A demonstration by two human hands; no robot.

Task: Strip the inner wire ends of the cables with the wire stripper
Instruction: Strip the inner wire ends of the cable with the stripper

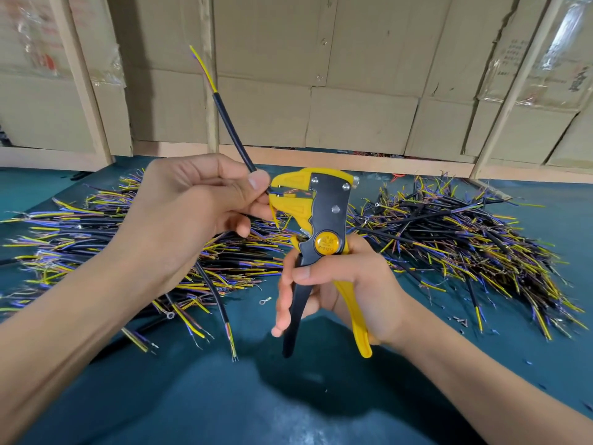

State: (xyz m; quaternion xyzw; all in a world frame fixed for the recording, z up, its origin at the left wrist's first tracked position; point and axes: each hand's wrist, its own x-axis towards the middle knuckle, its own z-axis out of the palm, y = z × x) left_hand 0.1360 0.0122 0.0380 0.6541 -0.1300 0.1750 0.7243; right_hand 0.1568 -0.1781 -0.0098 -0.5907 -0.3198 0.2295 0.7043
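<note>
Above the teal work surface (288, 396), between two heaps of cut cable, the person holds one black cable (236, 136) up to the mouth of the wire stripper (324, 232). The left hand (189, 213) pinches the cable between thumb and curled fingers right at its lower end, close to the tool, probably so that the short inner wires stay stiff and can be steered into the jaws rather than bending away. The rest of the cable slants up and to the left, clear of the heaps, and its far end shows loose yellow and blue-purple inner wires. The right hand (340, 287) is wrapped round the tool's two handles, one black and one yellow; the handles stand apart and the fingers lie loosely along the black one, so the squeeze looks not yet made. The yellow jaws stand slightly apart, with the cable's inner ends and a glint of copper strand lying between them. The tool is held upright with its mouth turned toward the left hand, which lets the cable feed in sideways. The left pile (80, 245) and the right pile (465, 239) hold similar black cables with yellow and purple wires fanned at their ends; which is finished cannot be told.
</note>
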